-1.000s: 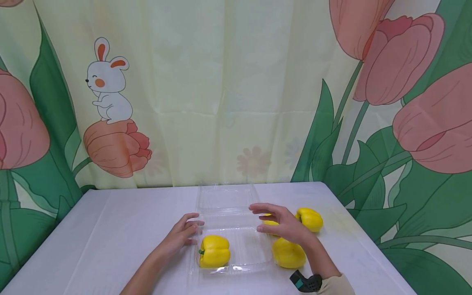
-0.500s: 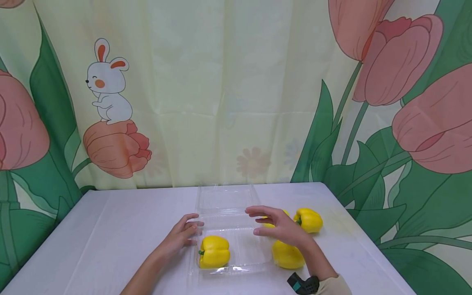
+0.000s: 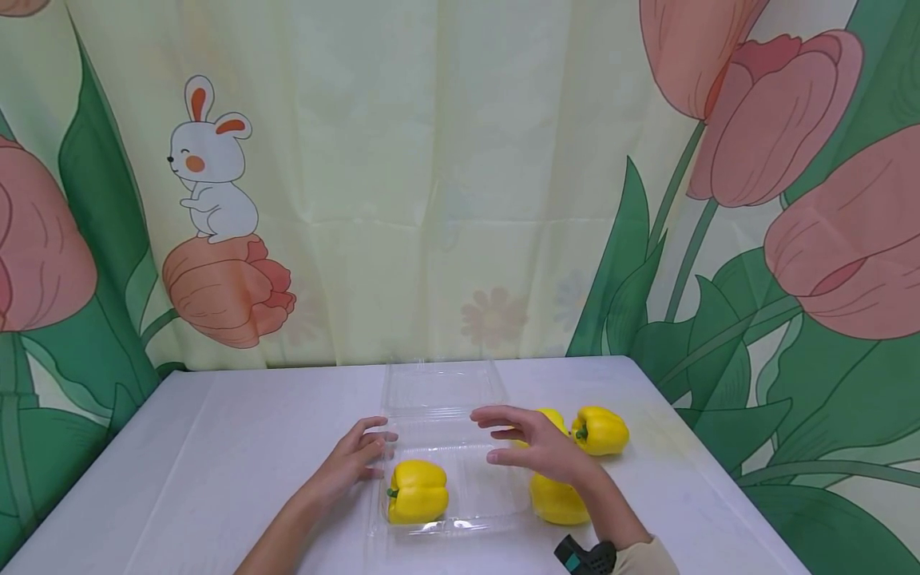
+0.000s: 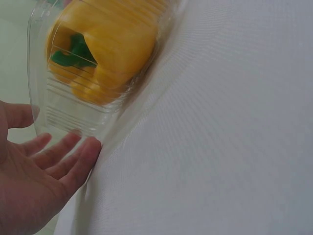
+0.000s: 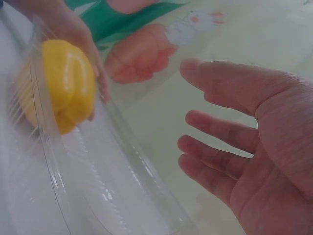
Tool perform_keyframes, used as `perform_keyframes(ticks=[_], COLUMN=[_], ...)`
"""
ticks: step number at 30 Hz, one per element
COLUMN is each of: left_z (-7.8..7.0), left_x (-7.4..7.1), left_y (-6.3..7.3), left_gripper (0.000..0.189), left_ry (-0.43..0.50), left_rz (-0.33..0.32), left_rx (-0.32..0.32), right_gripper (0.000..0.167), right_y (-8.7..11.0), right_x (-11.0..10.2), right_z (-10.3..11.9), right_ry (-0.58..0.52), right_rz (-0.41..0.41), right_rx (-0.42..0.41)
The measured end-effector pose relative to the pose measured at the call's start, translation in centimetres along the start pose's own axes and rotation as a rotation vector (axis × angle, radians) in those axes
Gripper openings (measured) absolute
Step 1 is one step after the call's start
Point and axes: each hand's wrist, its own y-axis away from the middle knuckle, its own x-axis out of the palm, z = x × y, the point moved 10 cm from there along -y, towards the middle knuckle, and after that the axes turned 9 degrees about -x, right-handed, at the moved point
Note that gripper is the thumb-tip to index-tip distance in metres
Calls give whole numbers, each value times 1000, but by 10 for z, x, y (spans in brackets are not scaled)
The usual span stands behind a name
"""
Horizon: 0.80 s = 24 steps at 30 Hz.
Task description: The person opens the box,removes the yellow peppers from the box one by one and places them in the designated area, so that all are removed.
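A clear plastic clamshell box lies with its lid folded back. In its left half sits a yellow bell pepper, its green stem facing left. My left hand touches the box's left side; in the left wrist view the fingertips rest against the outer wall and the thumb is at the rim. My right hand hovers over the box's right side with fingers apart and nothing held. The right wrist view shows the bare palm and the pepper beyond the clear wall.
Right of the box lie three more yellow bell peppers: one at the far right, one nearer, and one mostly behind my right hand. A white cloth covers the table. A printed curtain hangs behind it.
My right hand has drifted slightly left and down over the box, exposing more of the far peppers and covering more of the near one. The left hand and box have not moved.
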Motion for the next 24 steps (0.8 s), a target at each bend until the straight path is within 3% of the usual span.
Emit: perform_keyframes(ticks=[7,16,24], left_z=[-2,-4,-5], left_x=[1,1,1], left_y=[2,3,4], left_gripper=[47,46,47], left_ry=[6,13,9], left_rz=[19,23,41], left_rx=[18,33,34], right_gripper=[49,52,50], right_y=[-1,-1,-3], right_x=[5,10,16], right_z=[1,-4,-1], right_ry=[-15,-13,-28], right_rz=[6,10,28], right_rx=[-17,69,34])
